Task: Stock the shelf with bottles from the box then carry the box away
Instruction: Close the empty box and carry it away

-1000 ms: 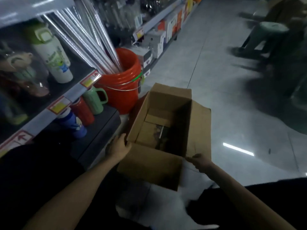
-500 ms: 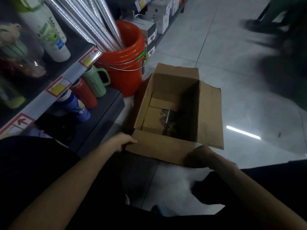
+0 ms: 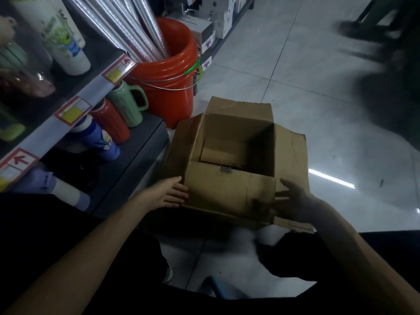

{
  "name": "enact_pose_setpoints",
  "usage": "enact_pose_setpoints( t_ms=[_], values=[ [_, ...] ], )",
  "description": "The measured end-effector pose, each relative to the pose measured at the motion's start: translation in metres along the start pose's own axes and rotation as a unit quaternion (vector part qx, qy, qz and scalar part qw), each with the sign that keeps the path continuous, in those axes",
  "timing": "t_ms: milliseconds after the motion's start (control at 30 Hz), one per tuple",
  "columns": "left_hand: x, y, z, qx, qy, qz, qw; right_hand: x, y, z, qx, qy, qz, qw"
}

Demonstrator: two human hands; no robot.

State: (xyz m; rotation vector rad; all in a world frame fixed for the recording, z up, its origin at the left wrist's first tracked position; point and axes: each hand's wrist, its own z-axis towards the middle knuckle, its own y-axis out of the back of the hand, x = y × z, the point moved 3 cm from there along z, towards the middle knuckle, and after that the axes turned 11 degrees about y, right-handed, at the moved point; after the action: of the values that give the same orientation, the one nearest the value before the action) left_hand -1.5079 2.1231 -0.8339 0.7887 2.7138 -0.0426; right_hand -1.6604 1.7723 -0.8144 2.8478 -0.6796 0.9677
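1. Judging by the bottle-free inside, time to lift the box (image 3: pixel 229 192), sitting on the floor (image 3: pixel 306 76) just beside the shelf (image 3: pixel 136 142) where bottles (image 3: pixel 109 122) stand.
2. Left hand (image 3: pixel 169 193): released, fingers straight, flat against the left wall. Right hand (image 3: pixel 297 198): blurred, fingers stretched at the right wall, apparently gripping nothing.
3. Slide both palms lower, under the bottom corners, before raising.
4. Mind the loose flaps; lift level, clear of the bucket (image 3: pixel 168 73).
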Motion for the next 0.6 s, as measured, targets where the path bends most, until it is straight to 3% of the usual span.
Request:
enact_pose_setpoints(
  t_ms=[100, 167, 300, 367, 467, 500, 600],
  values=[
    [-0.004, -0.011, 0.005, -0.099, -0.110, 0.099, 0.984, 0.007, -0.015, -0.002, -0.013, 0.095, -0.053, 0.994],
    [-0.002, -0.017, 0.007, -0.153, -0.179, 0.223, 0.946, 0.005, -0.029, 0.000, -0.020, 0.187, -0.258, 0.948],
    [0.018, -0.027, 0.010, -0.232, -0.262, 0.552, 0.757, -0.023, -0.057, 0.004, 0.038, 0.232, -0.524, 0.819],
    [0.030, -0.031, 0.011, -0.218, -0.241, 0.590, 0.739, -0.041, -0.057, 0.005, 0.085, 0.225, -0.603, 0.761],
    [0.035, -0.037, 0.011, -0.236, -0.235, 0.631, 0.701, -0.058, -0.051, 0.004, 0.139, 0.226, -0.720, 0.642],
    [0.031, -0.040, 0.010, -0.249, -0.236, 0.650, 0.678, -0.059, -0.048, 0.006, 0.137, 0.235, -0.732, 0.624],
    [0.004, -0.050, 0.005, -0.288, -0.262, 0.706, 0.592, -0.056, -0.047, 0.015, 0.128, 0.258, -0.730, 0.620]
  ],
)
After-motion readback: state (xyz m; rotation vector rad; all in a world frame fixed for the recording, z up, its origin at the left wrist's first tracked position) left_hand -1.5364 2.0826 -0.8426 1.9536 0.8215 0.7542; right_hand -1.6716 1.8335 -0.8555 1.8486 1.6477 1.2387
